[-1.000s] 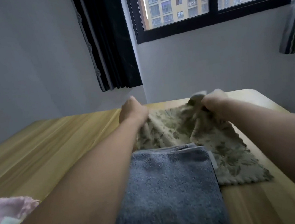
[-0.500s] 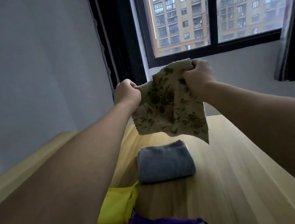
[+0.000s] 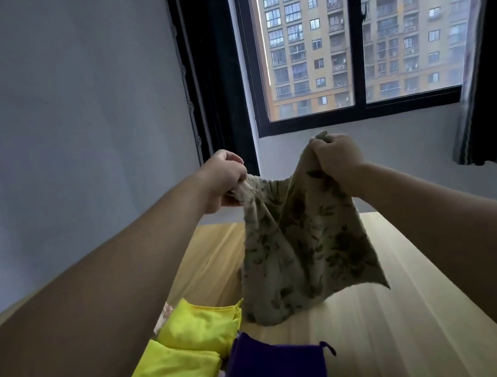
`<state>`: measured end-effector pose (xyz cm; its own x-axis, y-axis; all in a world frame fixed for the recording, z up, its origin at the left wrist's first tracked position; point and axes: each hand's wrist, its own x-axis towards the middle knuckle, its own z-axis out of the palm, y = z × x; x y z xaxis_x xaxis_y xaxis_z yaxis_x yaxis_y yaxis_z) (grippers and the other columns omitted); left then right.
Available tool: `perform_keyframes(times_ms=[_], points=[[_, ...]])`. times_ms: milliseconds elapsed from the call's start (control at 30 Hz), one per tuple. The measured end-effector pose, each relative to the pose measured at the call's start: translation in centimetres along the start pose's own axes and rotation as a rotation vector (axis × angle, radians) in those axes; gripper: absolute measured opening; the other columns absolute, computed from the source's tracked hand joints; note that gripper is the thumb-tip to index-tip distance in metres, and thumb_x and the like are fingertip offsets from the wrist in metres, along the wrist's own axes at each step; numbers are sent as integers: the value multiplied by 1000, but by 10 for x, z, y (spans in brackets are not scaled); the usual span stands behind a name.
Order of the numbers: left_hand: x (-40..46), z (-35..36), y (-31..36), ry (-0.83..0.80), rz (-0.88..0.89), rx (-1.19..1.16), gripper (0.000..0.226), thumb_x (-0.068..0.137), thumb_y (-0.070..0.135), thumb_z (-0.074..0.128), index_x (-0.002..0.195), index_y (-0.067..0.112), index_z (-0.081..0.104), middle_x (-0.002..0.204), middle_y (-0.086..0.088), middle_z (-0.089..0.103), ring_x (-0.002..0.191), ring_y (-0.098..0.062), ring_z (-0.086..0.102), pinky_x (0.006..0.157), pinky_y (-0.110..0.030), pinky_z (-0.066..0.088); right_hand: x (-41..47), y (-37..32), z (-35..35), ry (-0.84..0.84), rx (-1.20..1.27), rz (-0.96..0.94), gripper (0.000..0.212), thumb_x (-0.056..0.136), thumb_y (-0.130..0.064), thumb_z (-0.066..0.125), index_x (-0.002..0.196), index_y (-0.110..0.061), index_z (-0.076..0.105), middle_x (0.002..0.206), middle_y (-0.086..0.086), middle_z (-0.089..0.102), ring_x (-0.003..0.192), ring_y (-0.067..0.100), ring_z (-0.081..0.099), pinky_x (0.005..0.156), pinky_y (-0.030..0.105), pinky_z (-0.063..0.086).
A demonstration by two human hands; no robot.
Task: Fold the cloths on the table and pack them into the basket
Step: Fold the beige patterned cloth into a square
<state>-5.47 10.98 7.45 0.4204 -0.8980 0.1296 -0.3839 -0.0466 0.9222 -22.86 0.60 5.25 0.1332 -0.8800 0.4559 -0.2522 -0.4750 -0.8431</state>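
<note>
A beige cloth with a dark leaf print point(image 3: 302, 253) hangs in the air above the wooden table point(image 3: 397, 311). My left hand point(image 3: 224, 180) grips its left top corner, bunched in the fingers. My right hand point(image 3: 335, 154) grips the right top corner a little higher. The cloth sags between both hands and its lower edge hangs just above the table. Folded yellow cloths point(image 3: 180, 356) and a folded purple cloth point(image 3: 276, 376) lie near me at the bottom. No basket is in view.
A small patterned cloth edge point(image 3: 162, 316) peeks out beside the yellow cloths. Beyond the table are a grey wall, a dark-framed window point(image 3: 362, 105) and dark curtains point(image 3: 213, 67) on both sides.
The leaf-print cloth was lifted off the table and now hangs lower and closer to me, hands spread wider apart. The folded grey towel is now hidden behind it.
</note>
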Motion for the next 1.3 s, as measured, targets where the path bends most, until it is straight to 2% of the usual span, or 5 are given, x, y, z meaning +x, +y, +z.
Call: perform_keyframes(times_ms=[300, 567, 733, 1133, 1300], points=[[-33, 27, -34, -108, -34, -443, 26, 85, -7, 47, 106, -2, 62, 91, -18, 64, 81, -28, 67, 73, -37, 59, -47, 17, 10, -84, 170, 65, 20, 91, -13, 51, 84, -18, 69, 92, 10, 69, 88, 26, 66, 79, 37, 58], [1, 99, -68, 260, 517, 274, 17, 94, 9, 56, 97, 18, 70, 87, 9, 64, 80, 0, 60, 73, -7, 49, -42, 85, 2, 34, 392, 109, 22, 92, -11, 53, 102, -16, 72, 91, -2, 70, 88, 17, 64, 67, 22, 51], [22, 136, -88, 313, 591, 306, 5, 92, 22, 63, 95, 22, 67, 107, 9, 54, 104, -12, 54, 94, -28, 51, -46, 138, 1, 66, 433, 126, 29, 92, -13, 59, 119, -21, 55, 98, 3, 64, 85, 16, 63, 58, 18, 48], [17, 143, -88, 164, 517, 196, 10, 95, 27, 60, 93, 20, 67, 80, -1, 68, 41, -2, 49, 45, -13, 44, -36, 138, 3, 44, 397, -31, 25, 89, -6, 56, 79, -27, 65, 78, -2, 65, 67, 17, 60, 50, 22, 45], [21, 143, -90, 218, 488, 196, 11, 89, 33, 66, 83, 24, 66, 91, -7, 72, 56, -20, 60, 64, -40, 54, -38, 135, 2, 72, 269, -99, 32, 89, -5, 56, 70, -29, 66, 75, -5, 67, 73, 17, 63, 65, 31, 56]])
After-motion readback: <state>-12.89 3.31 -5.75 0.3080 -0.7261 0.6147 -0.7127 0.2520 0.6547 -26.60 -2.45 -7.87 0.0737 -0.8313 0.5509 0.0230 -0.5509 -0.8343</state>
